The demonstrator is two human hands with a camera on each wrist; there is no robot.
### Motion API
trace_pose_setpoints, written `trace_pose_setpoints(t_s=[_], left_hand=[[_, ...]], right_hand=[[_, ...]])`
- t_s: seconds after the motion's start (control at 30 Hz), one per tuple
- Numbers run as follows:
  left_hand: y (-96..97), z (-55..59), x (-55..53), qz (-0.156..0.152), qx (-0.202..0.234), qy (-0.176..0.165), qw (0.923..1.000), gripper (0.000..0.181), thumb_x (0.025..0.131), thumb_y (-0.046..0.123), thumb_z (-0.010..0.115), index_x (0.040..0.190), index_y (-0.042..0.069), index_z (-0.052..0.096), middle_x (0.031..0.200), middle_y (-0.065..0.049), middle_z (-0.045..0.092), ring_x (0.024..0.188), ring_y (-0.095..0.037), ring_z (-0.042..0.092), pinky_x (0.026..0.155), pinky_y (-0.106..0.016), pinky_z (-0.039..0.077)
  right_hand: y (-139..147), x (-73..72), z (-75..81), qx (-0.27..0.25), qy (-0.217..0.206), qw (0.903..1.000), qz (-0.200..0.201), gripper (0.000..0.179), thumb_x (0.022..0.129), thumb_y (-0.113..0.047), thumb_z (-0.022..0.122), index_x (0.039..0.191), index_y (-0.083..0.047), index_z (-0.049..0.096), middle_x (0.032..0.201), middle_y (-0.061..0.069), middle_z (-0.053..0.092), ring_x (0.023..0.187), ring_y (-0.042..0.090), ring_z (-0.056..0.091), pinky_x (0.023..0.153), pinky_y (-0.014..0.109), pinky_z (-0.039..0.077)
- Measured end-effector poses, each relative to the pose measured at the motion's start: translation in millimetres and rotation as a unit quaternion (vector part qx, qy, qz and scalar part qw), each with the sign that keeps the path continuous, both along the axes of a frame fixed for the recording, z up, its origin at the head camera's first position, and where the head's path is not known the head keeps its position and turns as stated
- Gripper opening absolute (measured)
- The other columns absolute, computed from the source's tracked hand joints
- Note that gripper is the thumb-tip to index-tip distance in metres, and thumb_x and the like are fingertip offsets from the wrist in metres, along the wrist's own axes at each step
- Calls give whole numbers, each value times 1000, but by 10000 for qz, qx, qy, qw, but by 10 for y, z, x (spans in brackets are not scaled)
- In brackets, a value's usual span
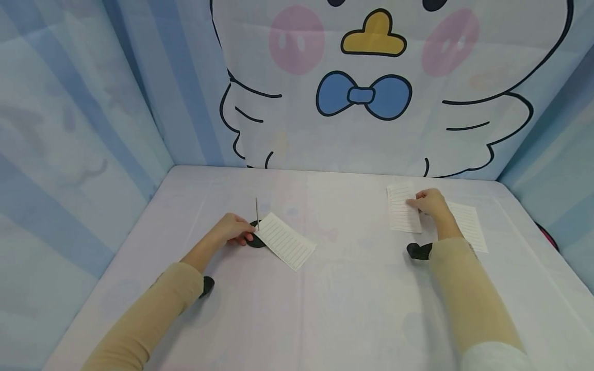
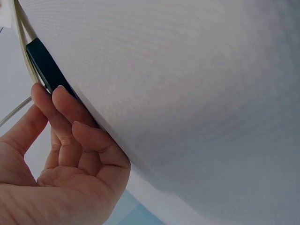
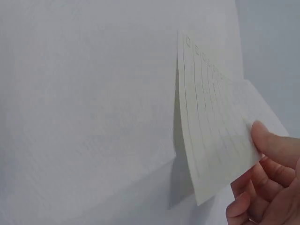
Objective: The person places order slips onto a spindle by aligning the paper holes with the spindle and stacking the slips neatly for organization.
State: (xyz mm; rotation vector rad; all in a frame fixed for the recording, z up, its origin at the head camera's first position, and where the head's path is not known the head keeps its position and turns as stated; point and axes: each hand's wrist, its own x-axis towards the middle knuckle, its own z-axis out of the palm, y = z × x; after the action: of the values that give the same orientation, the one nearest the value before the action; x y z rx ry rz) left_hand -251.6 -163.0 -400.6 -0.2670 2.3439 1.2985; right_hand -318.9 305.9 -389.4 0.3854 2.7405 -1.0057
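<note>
A thin metal spike [image 1: 257,211] stands upright on a round black base [image 1: 254,241]. Beside it, my left hand [image 1: 233,228] pinches the corner of a lined paper sheet [image 1: 286,243], which slants to the right over part of the base. In the left wrist view the thumb and index finger meet close to the rod, and the other fingers curl by the dark base [image 2: 49,65]. Far to the right, my right hand [image 1: 431,202] holds another lined sheet [image 1: 402,211] by its edge, thumb on top. The right wrist view shows this sheet [image 3: 211,122] bent, one edge raised.
One more lined sheet [image 1: 467,224] lies on the white table [image 1: 352,293], partly hidden by the right wrist. Behind the table hangs a printed curtain [image 1: 297,129], with blue striped cloth [image 1: 69,170] at the sides. Black wrist cameras sit below both forearms.
</note>
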Motion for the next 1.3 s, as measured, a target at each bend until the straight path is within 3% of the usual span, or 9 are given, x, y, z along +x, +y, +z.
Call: trace_pose_setpoints(t_s=[0.1, 0.2, 0.5, 0.7, 0.97, 1.17, 1.3], left_hand=[[-2, 2, 4, -10, 0, 13, 10000, 23, 86, 16, 60, 97, -4, 64, 59, 3, 60, 47, -7, 54, 49, -20, 38], [-3, -9, -1, -10, -57, 37, 10000, 23, 86, 16, 60, 97, -4, 64, 58, 3, 60, 47, -7, 54, 49, -21, 38], [-6, 2, -19, -64, -137, -64, 9999, 20, 84, 17, 62, 93, -1, 66, 61, 1, 62, 49, -8, 56, 51, -21, 38], [-12, 11, -25, -39, -100, -155, 9998, 22, 84, 18, 62, 95, -1, 64, 62, 2, 63, 49, -7, 56, 51, -21, 38], [-22, 36, -30, -93, 144, -312, 9994, 20, 85, 18, 62, 94, 0, 62, 60, 4, 62, 49, -7, 55, 50, -20, 38], [-55, 18, -72, -157, -103, -433, 9989, 28, 86, 23, 61, 103, 1, 60, 63, 6, 63, 51, -7, 58, 55, -23, 38], [-84, 73, -66, -148, -199, -455, 9987, 34, 87, 24, 58, 112, 0, 58, 70, 5, 65, 55, -8, 59, 58, -24, 41]], right_hand=[[61, -1, -9, -548, -273, 9977, -304, 60, 89, -29, 57, 130, 10, 37, 118, 23, 44, 90, 26, 50, 65, 24, 42], [92, 15, -12, -905, -361, 9937, -558, 68, 87, -35, 60, 133, 7, 35, 120, 20, 44, 87, 20, 49, 57, 16, 38], [12, 86, 76, -1516, -327, 9855, -694, 80, 80, -46, 65, 137, 1, 35, 97, -2, 51, 84, 13, 49, 69, 21, 42], [-120, 101, 135, -1798, -470, 9820, -333, 82, 79, -48, 66, 137, 1, 34, 78, -13, 55, 82, 11, 50, 71, 23, 42], [-406, 169, 280, -1878, -554, 9802, 306, 72, 82, -44, 64, 132, 3, 41, 78, -11, 58, 80, 12, 51, 77, 27, 43], [-607, 199, 373, -1910, -423, 9775, 792, 62, 84, -39, 64, 124, 4, 47, 76, -11, 59, 74, 10, 50, 70, 24, 43], [-734, 217, 429, -1939, -412, 9752, 988, 60, 84, -37, 65, 123, 5, 48, 76, -10, 60, 74, 11, 50, 69, 25, 42]])
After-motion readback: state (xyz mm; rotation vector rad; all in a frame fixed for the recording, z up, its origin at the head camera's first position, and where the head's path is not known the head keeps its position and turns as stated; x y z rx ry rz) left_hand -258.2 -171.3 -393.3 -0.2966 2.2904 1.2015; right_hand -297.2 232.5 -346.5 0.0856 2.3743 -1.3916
